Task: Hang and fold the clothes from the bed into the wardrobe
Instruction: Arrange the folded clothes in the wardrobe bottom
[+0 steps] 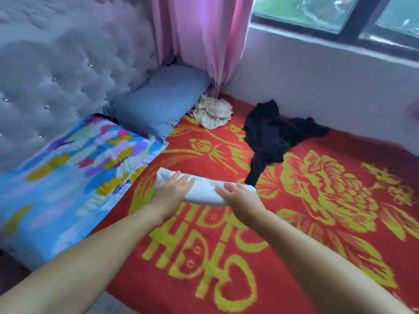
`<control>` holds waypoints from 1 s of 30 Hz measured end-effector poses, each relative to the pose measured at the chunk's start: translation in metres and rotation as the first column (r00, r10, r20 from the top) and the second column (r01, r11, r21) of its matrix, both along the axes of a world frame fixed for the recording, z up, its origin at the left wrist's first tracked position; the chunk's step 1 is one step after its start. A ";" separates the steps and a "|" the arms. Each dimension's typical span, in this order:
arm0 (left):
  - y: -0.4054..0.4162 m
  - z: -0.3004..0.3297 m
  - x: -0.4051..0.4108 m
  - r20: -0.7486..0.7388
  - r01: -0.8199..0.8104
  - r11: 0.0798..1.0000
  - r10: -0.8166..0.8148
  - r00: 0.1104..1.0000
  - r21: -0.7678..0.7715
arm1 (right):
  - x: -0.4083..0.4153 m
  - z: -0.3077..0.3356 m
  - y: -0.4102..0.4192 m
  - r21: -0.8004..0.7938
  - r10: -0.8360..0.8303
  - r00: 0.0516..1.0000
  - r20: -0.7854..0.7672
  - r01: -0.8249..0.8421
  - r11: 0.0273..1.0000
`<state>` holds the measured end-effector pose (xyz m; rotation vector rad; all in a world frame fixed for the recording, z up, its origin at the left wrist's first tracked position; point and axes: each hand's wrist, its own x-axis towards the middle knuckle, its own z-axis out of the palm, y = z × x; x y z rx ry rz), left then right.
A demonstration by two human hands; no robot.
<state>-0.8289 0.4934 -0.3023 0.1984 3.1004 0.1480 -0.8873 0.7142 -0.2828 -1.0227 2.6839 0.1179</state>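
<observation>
A white garment (204,189), folded into a narrow strip, lies on the red and yellow bedspread (317,223) in the middle of the view. My left hand (172,189) presses flat on its left end with straight fingers. My right hand (240,196) lies flat on its right end. A crumpled black garment (272,134) lies just beyond, its sleeve reaching the white strip's right end. A bunched cream garment (213,112) sits farther back near the pillow. No wardrobe is in view.
A blue pillow (158,100) and a multicoloured pillow (74,173) lean on the grey tufted headboard (56,75) at left. A pink curtain (201,37) hangs in the corner. A wall and window (317,12) border the bed's far side.
</observation>
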 end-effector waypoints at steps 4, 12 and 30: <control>-0.022 0.036 0.063 0.051 -0.216 0.975 0.219 0.974 -0.059 | 0.019 0.032 -0.040 0.049 0.214 0.973 -0.090 -0.210 0.976; -0.067 0.063 0.237 0.097 -0.573 0.816 0.579 0.810 -0.082 | 0.119 0.043 -0.148 0.031 0.585 0.807 -0.082 -0.584 0.811; -0.086 0.050 0.808 0.236 -0.936 0.313 0.933 0.271 -0.162 | 0.637 0.033 -0.308 0.012 0.969 0.228 0.089 -0.974 0.228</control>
